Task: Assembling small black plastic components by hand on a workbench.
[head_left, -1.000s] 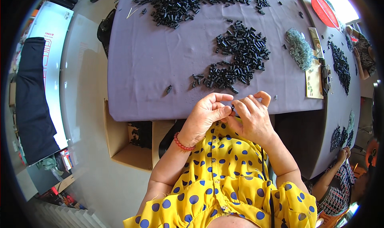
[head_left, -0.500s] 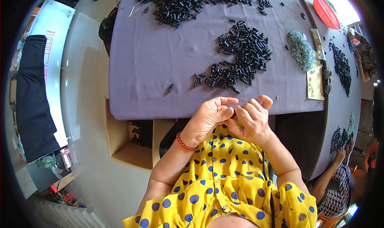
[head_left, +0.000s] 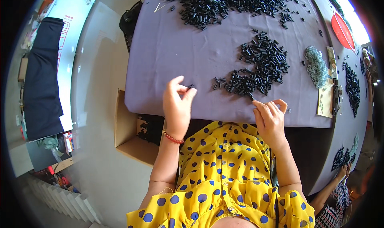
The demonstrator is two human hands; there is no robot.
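Small black tubular pieces lie heaped on the purple-grey cloth in front of me. My right hand is at the near edge of this heap, thumb and forefinger closed on one black piece. To the left, my left hand is low over the cloth with its forefinger stretched out and apart from the thumb. A loose black piece shows right beside its thumb tip, seemingly on the cloth. The fingers partly hide the spot.
A larger black heap spreads at the table's far side. To the right are a clump of clear grey bits, a card, glasses and a red basket. A cardboard box stands below the table's left corner. Other people's hands work at right.
My hands were together at the table edge around a small dark piece. They have parted: the left went forward-left to the loose piece, the right to the heap. The view has shifted.
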